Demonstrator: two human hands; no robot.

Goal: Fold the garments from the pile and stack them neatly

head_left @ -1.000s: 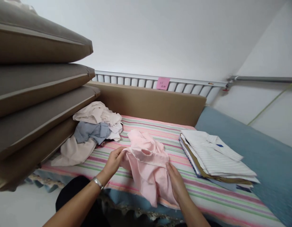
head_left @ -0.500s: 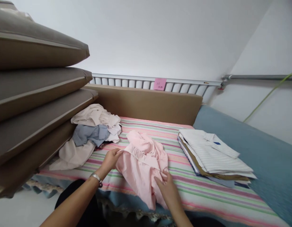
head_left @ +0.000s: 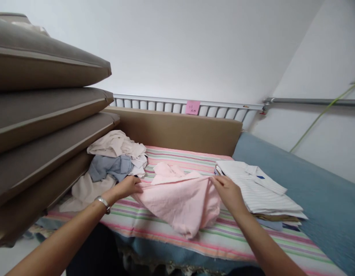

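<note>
A pink garment (head_left: 177,201) lies partly bunched on the striped cloth (head_left: 237,239), its near part lifted and stretched between my hands. My left hand (head_left: 128,186) is closed on its left edge, and my right hand (head_left: 227,188) pinches it at the right. What kind of garment it is I cannot tell. To the right lies a stack of folded clothes with a white striped shirt (head_left: 249,184) on top. At the left is a loose heap with a cream garment (head_left: 115,143), a blue-grey one (head_left: 111,166) and another pale one (head_left: 89,189).
Several brown-grey cushions (head_left: 50,103) are piled high at the left, beside the heap. A brown padded panel (head_left: 180,130) stands along the back before a white radiator (head_left: 154,106) bearing a pink note (head_left: 192,107). Blue upholstery (head_left: 324,184) extends at the right.
My right hand has moved up and away from me, drawing the right side of the pink garment taut. My left hand keeps hold of its edge and has shifted slightly left.
</note>
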